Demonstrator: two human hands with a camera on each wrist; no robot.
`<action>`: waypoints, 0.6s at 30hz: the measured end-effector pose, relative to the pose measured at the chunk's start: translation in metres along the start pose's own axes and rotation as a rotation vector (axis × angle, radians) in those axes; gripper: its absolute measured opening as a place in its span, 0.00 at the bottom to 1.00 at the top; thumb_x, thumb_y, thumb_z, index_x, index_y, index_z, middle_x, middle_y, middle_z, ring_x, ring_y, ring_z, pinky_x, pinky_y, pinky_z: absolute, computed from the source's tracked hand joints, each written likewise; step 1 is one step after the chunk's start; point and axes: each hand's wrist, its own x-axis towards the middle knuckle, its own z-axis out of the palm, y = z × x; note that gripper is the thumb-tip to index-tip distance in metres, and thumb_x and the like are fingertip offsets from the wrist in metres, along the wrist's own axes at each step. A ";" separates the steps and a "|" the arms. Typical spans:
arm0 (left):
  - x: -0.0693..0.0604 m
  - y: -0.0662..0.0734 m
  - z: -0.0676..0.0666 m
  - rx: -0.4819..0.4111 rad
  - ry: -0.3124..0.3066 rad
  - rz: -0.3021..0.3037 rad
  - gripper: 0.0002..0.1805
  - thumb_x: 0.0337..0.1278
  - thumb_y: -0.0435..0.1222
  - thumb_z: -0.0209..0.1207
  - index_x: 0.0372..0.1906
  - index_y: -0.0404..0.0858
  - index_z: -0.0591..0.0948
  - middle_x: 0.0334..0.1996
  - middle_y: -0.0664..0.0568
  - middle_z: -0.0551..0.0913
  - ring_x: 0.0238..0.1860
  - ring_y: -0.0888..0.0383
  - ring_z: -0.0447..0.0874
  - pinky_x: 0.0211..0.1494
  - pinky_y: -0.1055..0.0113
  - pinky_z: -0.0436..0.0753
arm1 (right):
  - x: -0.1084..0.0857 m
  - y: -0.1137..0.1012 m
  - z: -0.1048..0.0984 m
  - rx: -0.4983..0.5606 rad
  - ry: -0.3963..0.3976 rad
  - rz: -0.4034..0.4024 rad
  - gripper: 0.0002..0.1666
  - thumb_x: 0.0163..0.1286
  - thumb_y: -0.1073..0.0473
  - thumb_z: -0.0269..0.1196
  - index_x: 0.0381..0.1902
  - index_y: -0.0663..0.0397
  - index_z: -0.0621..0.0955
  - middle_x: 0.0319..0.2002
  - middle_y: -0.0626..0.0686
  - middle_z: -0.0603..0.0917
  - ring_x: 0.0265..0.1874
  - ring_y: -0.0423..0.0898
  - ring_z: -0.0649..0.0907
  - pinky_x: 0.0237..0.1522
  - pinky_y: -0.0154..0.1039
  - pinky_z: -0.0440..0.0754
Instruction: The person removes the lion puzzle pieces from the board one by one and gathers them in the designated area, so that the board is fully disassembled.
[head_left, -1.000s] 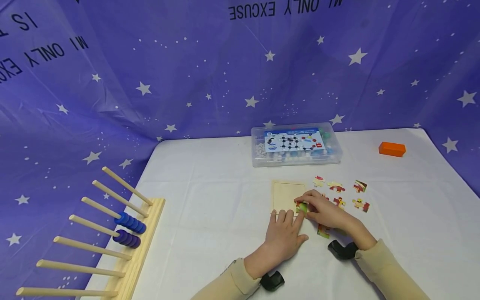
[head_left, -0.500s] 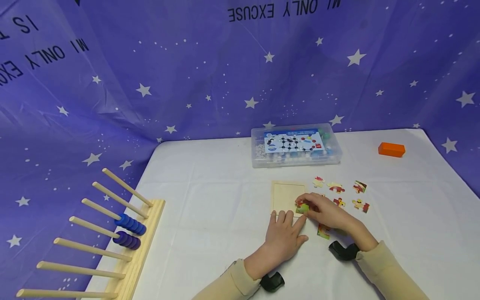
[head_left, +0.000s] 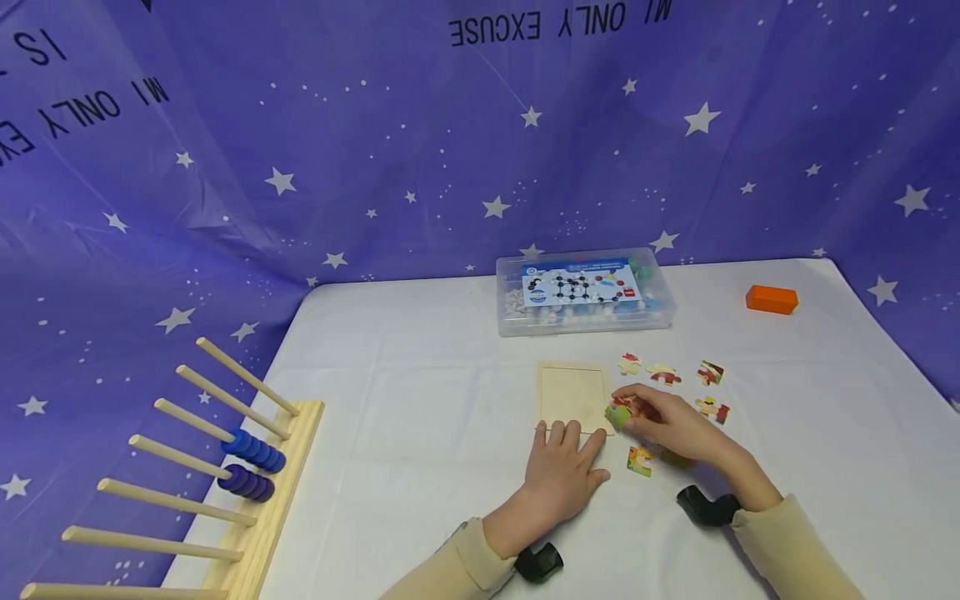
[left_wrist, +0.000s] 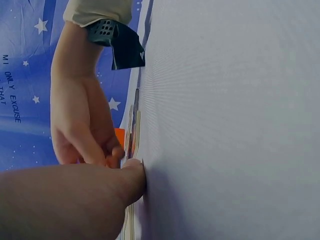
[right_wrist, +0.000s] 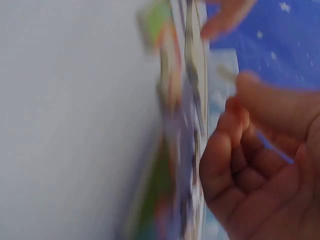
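Observation:
A shallow wooden puzzle tray [head_left: 572, 392] lies on the white cloth. My left hand [head_left: 558, 477] rests flat at its near edge, fingers extended and fingertips on the rim. Just off the tray's right side, my right hand [head_left: 671, 425] pinches a green and red jigsaw piece [head_left: 618, 415] between thumb and fingers. In the right wrist view the piece [right_wrist: 227, 74] shows as a thin edge at the fingertips, blurred. Below the right hand lies a loose jigsaw piece [head_left: 640, 460]; another sits partly hidden under the palm. The left wrist view shows the left hand [left_wrist: 75, 200] close up.
Several loose jigsaw pieces [head_left: 664, 374] lie beyond and right of the right hand. A clear plastic case [head_left: 585, 321] stands at the back, an orange block [head_left: 772, 299] at the back right. A wooden peg rack [head_left: 288, 475] with blue and purple rings occupies the left.
My right hand has lifted the green and red jigsaw piece from the tray's lower right corner and drawn it rightward, off the tray. The left hand has kept its place.

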 end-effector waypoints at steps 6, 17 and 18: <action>0.000 0.001 0.002 -0.020 -0.011 0.004 0.29 0.60 0.62 0.37 0.64 0.57 0.60 0.48 0.54 0.64 0.50 0.56 0.61 0.57 0.55 0.61 | -0.023 0.012 -0.036 0.119 -0.243 0.040 0.18 0.64 0.63 0.57 0.52 0.60 0.71 0.35 0.55 0.76 0.24 0.44 0.76 0.26 0.37 0.75; 0.001 0.002 0.005 -0.026 0.026 -0.014 0.28 0.58 0.63 0.39 0.62 0.58 0.61 0.46 0.55 0.64 0.50 0.56 0.61 0.57 0.55 0.61 | -0.057 0.041 -0.084 0.104 -0.403 0.051 0.14 0.60 0.67 0.58 0.46 0.61 0.76 0.42 0.55 0.76 0.33 0.37 0.71 0.32 0.32 0.70; 0.001 0.001 0.004 -0.026 0.021 -0.015 0.28 0.58 0.63 0.38 0.62 0.58 0.61 0.47 0.55 0.64 0.50 0.56 0.61 0.57 0.55 0.61 | -0.058 0.043 -0.086 0.113 -0.405 0.043 0.14 0.60 0.68 0.58 0.45 0.61 0.76 0.41 0.55 0.76 0.32 0.37 0.71 0.31 0.32 0.70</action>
